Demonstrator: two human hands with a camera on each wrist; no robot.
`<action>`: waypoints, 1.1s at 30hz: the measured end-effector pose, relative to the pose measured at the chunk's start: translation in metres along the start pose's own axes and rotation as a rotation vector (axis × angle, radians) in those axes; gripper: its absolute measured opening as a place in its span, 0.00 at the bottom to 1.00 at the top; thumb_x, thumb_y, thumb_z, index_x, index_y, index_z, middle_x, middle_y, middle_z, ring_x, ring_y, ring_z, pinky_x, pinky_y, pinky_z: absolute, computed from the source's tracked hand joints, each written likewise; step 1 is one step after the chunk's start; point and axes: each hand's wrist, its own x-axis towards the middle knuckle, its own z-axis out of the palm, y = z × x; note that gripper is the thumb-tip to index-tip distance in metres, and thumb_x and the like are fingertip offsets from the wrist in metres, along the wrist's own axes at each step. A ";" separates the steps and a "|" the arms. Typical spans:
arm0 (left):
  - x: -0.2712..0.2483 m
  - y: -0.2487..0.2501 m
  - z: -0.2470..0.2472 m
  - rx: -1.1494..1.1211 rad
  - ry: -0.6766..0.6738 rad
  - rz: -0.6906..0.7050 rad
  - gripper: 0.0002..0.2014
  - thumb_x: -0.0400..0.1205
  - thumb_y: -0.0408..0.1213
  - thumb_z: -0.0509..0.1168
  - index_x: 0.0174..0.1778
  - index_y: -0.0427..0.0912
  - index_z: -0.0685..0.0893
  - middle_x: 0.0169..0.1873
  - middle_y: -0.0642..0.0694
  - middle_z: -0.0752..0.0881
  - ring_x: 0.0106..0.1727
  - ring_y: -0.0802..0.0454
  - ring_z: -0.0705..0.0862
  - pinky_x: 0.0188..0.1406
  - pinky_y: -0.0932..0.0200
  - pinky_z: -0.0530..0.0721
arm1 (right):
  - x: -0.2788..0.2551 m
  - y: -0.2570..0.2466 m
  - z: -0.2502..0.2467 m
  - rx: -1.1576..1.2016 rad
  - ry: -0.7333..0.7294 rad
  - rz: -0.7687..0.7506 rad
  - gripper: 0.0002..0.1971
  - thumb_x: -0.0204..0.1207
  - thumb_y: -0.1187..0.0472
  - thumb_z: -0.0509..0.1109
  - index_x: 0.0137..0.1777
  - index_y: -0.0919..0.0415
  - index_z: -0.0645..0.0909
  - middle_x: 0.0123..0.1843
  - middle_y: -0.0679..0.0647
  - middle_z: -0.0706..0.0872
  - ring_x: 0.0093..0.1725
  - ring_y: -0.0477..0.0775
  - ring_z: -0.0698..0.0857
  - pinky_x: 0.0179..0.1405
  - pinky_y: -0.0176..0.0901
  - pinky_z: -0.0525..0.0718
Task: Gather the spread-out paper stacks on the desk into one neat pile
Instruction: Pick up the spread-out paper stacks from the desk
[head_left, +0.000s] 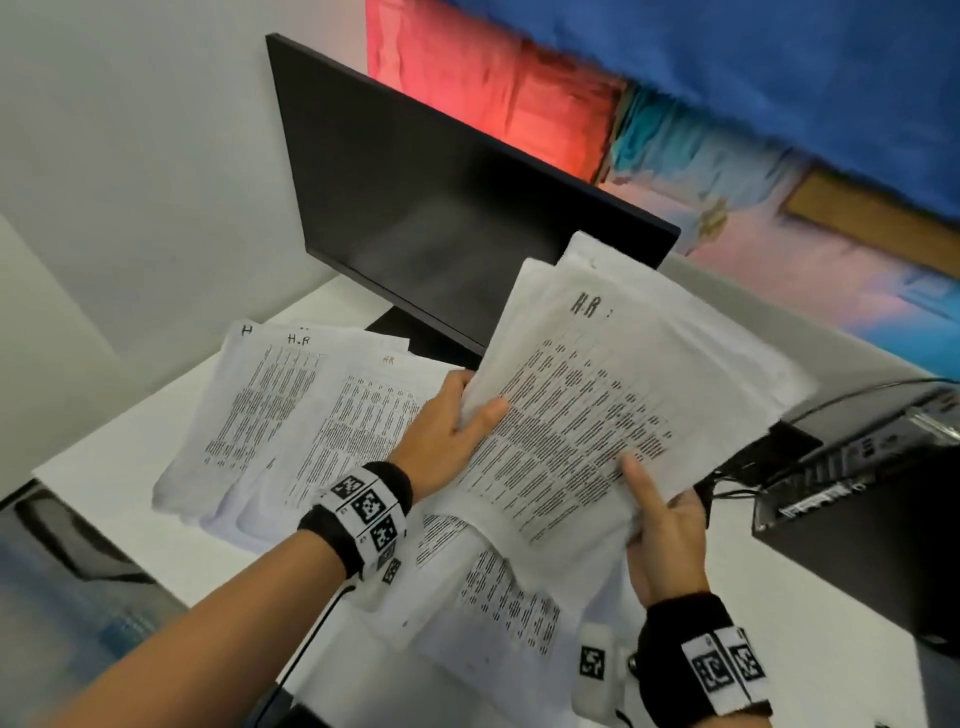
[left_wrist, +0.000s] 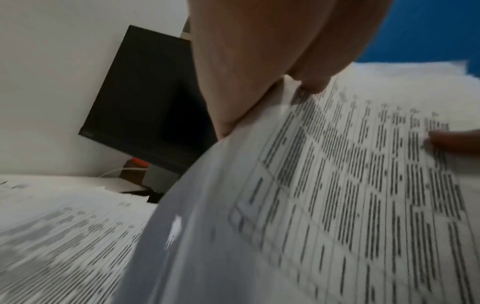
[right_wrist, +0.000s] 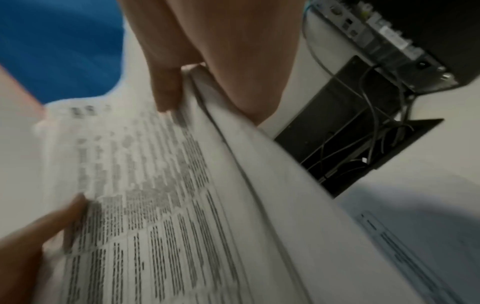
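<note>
A: Which step is the person on?

B: Mid-gathering, by the look of it. A thick sheaf of white printed paper sheets (head_left: 613, 395) is lifted off the white desk (head_left: 104, 467) and tilted up in front of the black flat monitor (head_left: 441, 218). The left hand (head_left: 452, 431) grips its left edge, thumb on the printed face and fingers curled behind. The right hand (head_left: 660, 525) holds the lower right corner the same way, thumb on top.

A: So both hands are occupied?

B: Yes, each is closed round the held sheaf; neither is free. The sheets in it are not flush, with several corners fanning out at the top.

A: And the rest of the paper?

B: Not yet collected. A fanned spread of printed sheets (head_left: 270, 410) lies on the desk to the left, just in front of the monitor's foot, and more loose printed pages (head_left: 498, 608) lie under the raised sheaf, nearer the person.

A: What does the next move call for?

B: Probably setting the sheaf down on one of the remaining groups, or freeing one hand to slide those under it. The bundle is thick and floppy, so a one-handed hold risks sheets slipping out. Squaring the edges against the desk would come last. The black computer box with cables (head_left: 857, 478) on the right stands close by and should be avoided.
</note>
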 end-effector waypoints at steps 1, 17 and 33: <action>-0.004 -0.008 0.000 -0.006 -0.023 -0.036 0.24 0.87 0.51 0.60 0.75 0.41 0.68 0.61 0.50 0.85 0.55 0.55 0.89 0.54 0.53 0.90 | -0.001 0.001 0.005 -0.030 -0.025 0.009 0.17 0.77 0.67 0.74 0.67 0.62 0.84 0.56 0.54 0.94 0.57 0.55 0.92 0.56 0.48 0.90; -0.017 -0.136 -0.155 0.189 0.294 -0.539 0.23 0.79 0.43 0.74 0.65 0.39 0.76 0.54 0.45 0.83 0.55 0.43 0.83 0.52 0.51 0.82 | 0.002 0.111 0.123 -0.753 -0.298 0.337 0.19 0.82 0.61 0.69 0.73 0.61 0.79 0.71 0.58 0.85 0.67 0.60 0.85 0.69 0.52 0.81; 0.020 -0.166 -0.231 0.487 0.124 -0.612 0.13 0.81 0.38 0.66 0.59 0.37 0.83 0.51 0.41 0.87 0.51 0.38 0.88 0.48 0.51 0.88 | -0.001 0.156 0.159 -0.804 -0.149 0.577 0.23 0.74 0.61 0.78 0.68 0.65 0.80 0.62 0.62 0.89 0.59 0.64 0.89 0.64 0.62 0.86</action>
